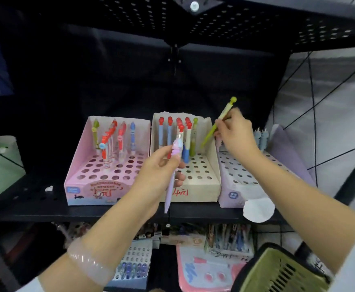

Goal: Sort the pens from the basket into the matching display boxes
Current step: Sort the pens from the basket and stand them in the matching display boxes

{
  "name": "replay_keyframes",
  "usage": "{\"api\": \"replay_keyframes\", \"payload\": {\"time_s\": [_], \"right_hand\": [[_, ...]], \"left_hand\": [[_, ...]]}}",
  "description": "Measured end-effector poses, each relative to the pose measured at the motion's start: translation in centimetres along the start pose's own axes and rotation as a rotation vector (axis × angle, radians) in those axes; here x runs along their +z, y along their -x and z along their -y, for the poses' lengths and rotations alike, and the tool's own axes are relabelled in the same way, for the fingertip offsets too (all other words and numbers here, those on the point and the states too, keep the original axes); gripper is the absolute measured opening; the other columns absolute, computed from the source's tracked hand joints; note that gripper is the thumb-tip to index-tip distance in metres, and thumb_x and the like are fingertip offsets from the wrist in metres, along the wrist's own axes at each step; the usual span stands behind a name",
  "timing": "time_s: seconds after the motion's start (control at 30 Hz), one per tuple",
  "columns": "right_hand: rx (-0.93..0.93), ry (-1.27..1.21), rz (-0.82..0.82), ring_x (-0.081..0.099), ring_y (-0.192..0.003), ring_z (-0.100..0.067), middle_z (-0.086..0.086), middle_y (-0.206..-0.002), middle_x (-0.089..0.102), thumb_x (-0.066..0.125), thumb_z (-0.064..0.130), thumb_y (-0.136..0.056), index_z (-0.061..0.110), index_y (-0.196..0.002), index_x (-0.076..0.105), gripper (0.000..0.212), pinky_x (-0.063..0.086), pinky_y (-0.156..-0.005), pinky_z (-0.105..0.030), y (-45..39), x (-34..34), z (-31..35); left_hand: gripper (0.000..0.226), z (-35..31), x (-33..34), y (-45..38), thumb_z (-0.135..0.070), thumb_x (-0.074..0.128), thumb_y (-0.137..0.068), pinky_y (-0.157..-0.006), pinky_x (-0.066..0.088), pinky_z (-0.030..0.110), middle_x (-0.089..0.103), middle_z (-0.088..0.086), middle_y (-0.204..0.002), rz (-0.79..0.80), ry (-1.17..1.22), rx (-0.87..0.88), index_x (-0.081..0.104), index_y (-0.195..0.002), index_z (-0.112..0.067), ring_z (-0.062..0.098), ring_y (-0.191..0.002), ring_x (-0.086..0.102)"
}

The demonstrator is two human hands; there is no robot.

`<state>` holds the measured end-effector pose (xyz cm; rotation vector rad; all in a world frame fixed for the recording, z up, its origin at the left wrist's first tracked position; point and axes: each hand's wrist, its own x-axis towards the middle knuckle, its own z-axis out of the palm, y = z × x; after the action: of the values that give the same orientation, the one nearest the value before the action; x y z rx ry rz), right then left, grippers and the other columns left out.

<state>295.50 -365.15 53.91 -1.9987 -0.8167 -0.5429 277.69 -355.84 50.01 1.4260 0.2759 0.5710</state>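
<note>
Perforated black shelf (35, 197), holed cardboard boxes (195, 169)

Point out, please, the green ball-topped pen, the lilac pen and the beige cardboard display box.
green ball-topped pen (225, 114), head view, upper barrel.
lilac pen (169, 193), head view, lower barrel.
beige cardboard display box (195, 193), head view, front wall.

Three perforated cardboard display boxes stand side by side on the black shelf: a pink box (81, 165) with red, green and blue pens upright in its back rows, a cream box (212, 165) with red-capped pens and one green one, and a lilac box (235, 178) with pale blue pens at its back. A green pen with a ball top (218, 123) is tilted above the cream box's right wall, and a lilac pen with a pastel charm (170, 186) hangs point-down before its front. The green slatted plastic basket (277, 272) sits at lower right.
</note>
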Motion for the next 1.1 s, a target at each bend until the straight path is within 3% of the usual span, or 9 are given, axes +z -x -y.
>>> {"api": "replay_keyframes", "payload": {"time_s": [0.13,0.33,0.47,0.53,0.63,0.7,0.77,0.97,1.1], "right_hand": [[-0.059,0.297,0.135,0.062,-0.079,-0.034,-0.016,-0.088,0.063,0.049,0.025,-0.094,0.009,-0.092,0.045,0.017,0.038,-0.059,-0.03,-1.2,1.7,0.6],[0.042,0.47,0.269,0.059,-0.09,-0.035,-0.015,-0.098,0.06,0.05,0.017,-0.09,0.006,-0.096,0.054,0.013,0.038,-0.064,-0.031,-1.7,3.4,1.1],[0.098,0.274,0.085,0.06,-0.089,-0.029,-0.01,-0.102,0.058,0.061,0.019,-0.087,0.008,-0.114,0.047,0.032,0.043,-0.066,-0.031,-0.8,3.0,1.3],[0.035,0.078,-0.008,0.06,-0.077,-0.013,-0.001,-0.088,0.06,0.06,0.024,-0.088,0.012,-0.111,0.05,0.027,0.046,-0.063,-0.023,0.3,2.4,2.0],[-0.043,-0.213,0.209,0.056,-0.062,0.006,0.011,-0.072,0.06,0.053,0.029,-0.093,0.025,-0.091,0.059,0.008,0.041,-0.054,-0.004,2.7,1.5,3.1],[-0.035,-0.376,0.496,0.059,-0.066,0.007,0.009,-0.075,0.065,0.048,0.03,-0.095,0.028,-0.085,0.063,0.018,0.044,-0.059,-0.006,4.1,1.1,3.4],[0.015,-0.501,0.611,0.06,-0.066,0.0,0.005,-0.077,0.067,0.047,0.027,-0.097,0.02,-0.087,0.068,0.024,0.048,-0.062,-0.014,4.9,0.7,3.1],[0.048,-0.578,0.566,0.063,-0.073,-0.003,0.005,-0.077,0.07,0.053,0.024,-0.094,0.022,-0.087,0.069,0.017,0.051,-0.065,-0.017,5.3,-1.2,0.9],[0.122,-0.609,0.354,0.063,-0.067,-0.001,0.009,-0.067,0.068,0.048,0.017,-0.096,0.015,-0.087,0.066,0.02,0.055,-0.067,-0.019,4.1,-2.9,-0.5]], "left_hand": [[0.015,0.6,-0.4,-0.2,-0.025,0.049,-0.095,-0.052,0.047,0.017,0.066,-0.007,-0.066,-0.01,-0.019,0.015,0.059,-0.1,-0.036,0.003,-0.05,0.05],[0.018,0.7,-1.3,-0.6,-0.018,0.043,-0.097,-0.048,0.043,0.018,0.068,-0.007,-0.063,-0.07,0.03,-0.052,0.06,-0.092,-0.02,0.005,-0.05,0.049],[0.012,1.0,-1.7,-0.4,-0.016,0.045,-0.096,-0.049,0.044,0.017,0.069,-0.005,-0.07,-0.07,0.011,-0.049,0.057,-0.098,-0.015,0.002,-0.048,0.05],[0.009,1.0,-1.6,-0.3,-0.016,0.047,-0.096,-0.049,0.045,0.016,0.07,-0.005,-0.072,-0.071,0.016,-0.029,0.055,-0.098,-0.012,0.001,-0.048,0.05],[0.006,1.0,-0.7,-0.2,-0.016,0.049,-0.095,-0.052,0.047,0.016,0.07,-0.005,-0.074,-0.055,0.0,0.003,0.053,-0.098,-0.012,0.001,-0.05,0.051],[0.006,1.1,0.2,-0.2,-0.016,0.048,-0.095,-0.054,0.047,0.017,0.07,-0.004,-0.078,-0.038,-0.014,0.014,0.052,-0.098,-0.012,0.002,-0.052,0.052],[0.008,1.2,1.3,-0.2,-0.017,0.047,-0.096,-0.055,0.047,0.018,0.069,-0.001,-0.08,-0.016,-0.015,0.003,0.051,-0.099,-0.011,0.003,-0.054,0.053],[0.01,1.1,3.6,-0.3,-0.015,0.049,-0.094,-0.06,0.054,0.019,0.068,0.005,-0.079,0.037,0.025,-0.053,0.052,-0.1,-0.008,0.006,-0.059,0.065],[0.022,0.4,4.2,-2.0,-0.023,0.047,-0.096,-0.074,0.042,0.007,0.06,-0.009,-0.114,-0.011,-0.452,0.2,0.056,-0.116,-0.022,0.001,-0.095,0.058]]}}
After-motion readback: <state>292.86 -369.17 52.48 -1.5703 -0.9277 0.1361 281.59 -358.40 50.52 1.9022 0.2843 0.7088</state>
